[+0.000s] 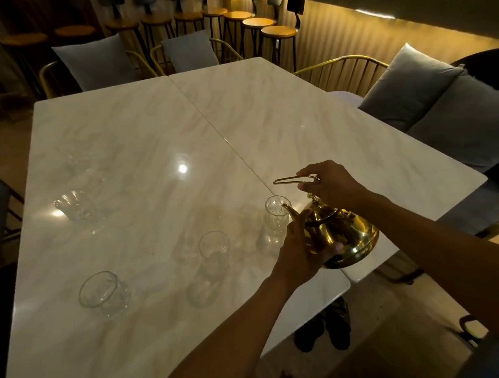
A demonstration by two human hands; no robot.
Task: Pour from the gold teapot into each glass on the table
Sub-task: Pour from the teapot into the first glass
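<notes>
The gold teapot [346,236] is lifted and tilted left, its spout tip at the rim of a tall clear glass [274,225] near the table's right side. My right hand [332,182] grips the teapot's thin top handle. My left hand [298,252] cups the teapot's body from the left and below. Another tall glass [210,265] stands left of the first. A short glass [104,292] sits near the front left, a second short glass [74,206] stands farther back, and a faint third one [72,159] is behind it. No stream is visible.
Two marble-look tabletops [268,122] are pushed together with a seam running diagonally. Cushioned chairs [94,64] line the far side, a sofa with grey cushions [439,103] the right. Bar stools [277,33] stand at the back. Dark shoes [323,328] show below the table edge.
</notes>
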